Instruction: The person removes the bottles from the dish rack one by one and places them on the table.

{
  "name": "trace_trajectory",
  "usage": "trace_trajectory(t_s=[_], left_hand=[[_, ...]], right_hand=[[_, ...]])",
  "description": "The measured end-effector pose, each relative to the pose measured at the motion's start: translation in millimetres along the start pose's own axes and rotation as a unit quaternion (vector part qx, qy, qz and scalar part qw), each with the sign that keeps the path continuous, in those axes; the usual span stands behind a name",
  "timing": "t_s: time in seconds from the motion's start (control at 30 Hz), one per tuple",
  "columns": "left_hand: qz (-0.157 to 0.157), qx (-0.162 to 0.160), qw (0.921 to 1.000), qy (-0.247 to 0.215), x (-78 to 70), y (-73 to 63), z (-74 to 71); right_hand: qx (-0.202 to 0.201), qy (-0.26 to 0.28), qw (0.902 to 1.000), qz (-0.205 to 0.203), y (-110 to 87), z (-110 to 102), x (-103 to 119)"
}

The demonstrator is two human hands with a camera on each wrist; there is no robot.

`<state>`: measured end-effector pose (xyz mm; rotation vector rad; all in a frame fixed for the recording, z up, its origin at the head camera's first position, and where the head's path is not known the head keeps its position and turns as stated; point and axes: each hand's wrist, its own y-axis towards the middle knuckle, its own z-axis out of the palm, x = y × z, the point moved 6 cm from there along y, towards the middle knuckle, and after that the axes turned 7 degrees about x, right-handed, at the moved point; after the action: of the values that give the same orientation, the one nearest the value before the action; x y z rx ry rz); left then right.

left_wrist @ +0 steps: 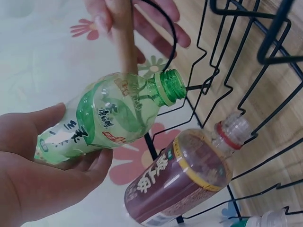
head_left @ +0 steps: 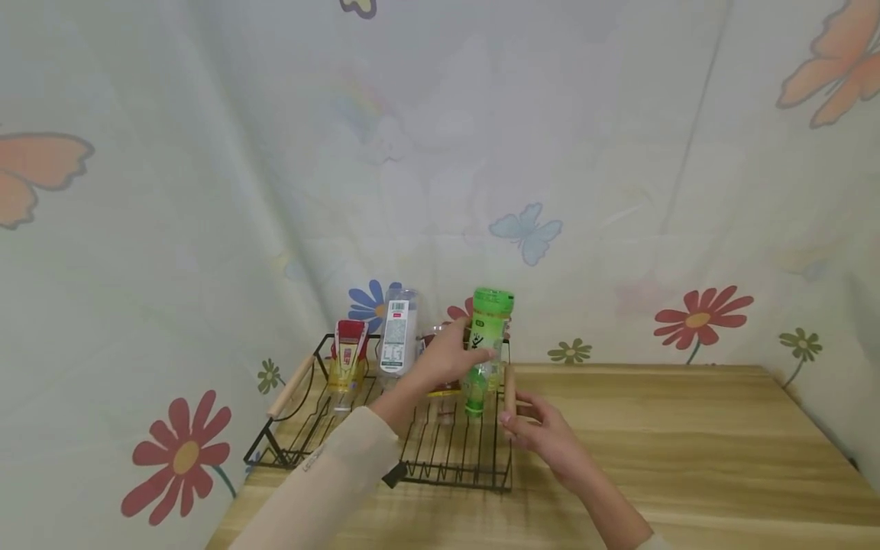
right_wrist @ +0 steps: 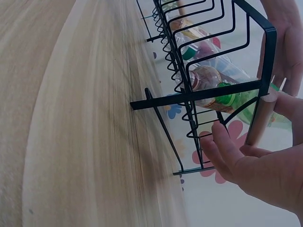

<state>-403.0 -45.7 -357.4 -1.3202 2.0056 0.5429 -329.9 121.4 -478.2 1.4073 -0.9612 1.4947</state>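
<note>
My left hand (head_left: 443,359) grips a clear green drink bottle (head_left: 490,330) by its lower half, fingers and thumb on opposite sides. The bottle is capless, bottom up, with its green threaded neck (left_wrist: 171,88) slanting down at the right end of a black wire rack (head_left: 457,480). At the rack's right side, my right hand (head_left: 550,439) holds the wooden handle (right_wrist: 262,120) between thumb and fingers. Next to the green bottle, a dark-labelled bottle (left_wrist: 182,177) with a red neck ring leans neck-down in the rack.
Further left in the rack stand a clear bottle with a white label (head_left: 397,336) and a red-and-yellow bottle (head_left: 348,355), both neck-down. Another wooden handle (head_left: 290,386) is on the rack's left side. The wooden table (head_left: 660,435) extends right, with a flower-printed curtain (head_left: 605,153) behind.
</note>
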Motion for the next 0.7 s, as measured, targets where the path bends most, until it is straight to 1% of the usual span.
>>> trace_trajectory(t_s=[0.13,0.3,0.37,0.43,0.53,0.63,0.7], left_hand=[[-0.001,-0.01,0.9999,0.004,-1.5,-1.1,-7.5],[0.01,0.0,0.9999,-0.011,-2.7,-1.7,-9.6],[0.015,0.005,0.9998,-0.011,-2.6,-2.4,-8.5],[0.019,0.009,0.9998,-0.007,-1.6,-3.2,-6.4],[0.025,0.012,0.9996,-0.008,-0.6,-4.4,-2.9],[0.052,0.006,0.9986,0.002,-3.4,-4.8,-0.6],[0.075,0.001,0.997,0.018,-8.2,-8.0,0.7]], right_hand=[[0.0,-0.001,1.0,0.005,0.3,-1.5,0.0],[0.0,-0.001,1.0,0.004,0.3,-1.0,1.1],[-0.005,-0.012,0.9999,0.004,0.0,-1.9,1.2],[-0.012,-0.043,0.999,0.006,-1.3,-6.2,1.8],[-0.025,-0.106,0.994,0.007,-5.1,-20.7,7.7],[-0.032,-0.166,0.9855,-0.007,-11.8,-42.3,23.5],[-0.036,-0.196,0.9795,-0.029,-18.0,-57.1,39.1]])
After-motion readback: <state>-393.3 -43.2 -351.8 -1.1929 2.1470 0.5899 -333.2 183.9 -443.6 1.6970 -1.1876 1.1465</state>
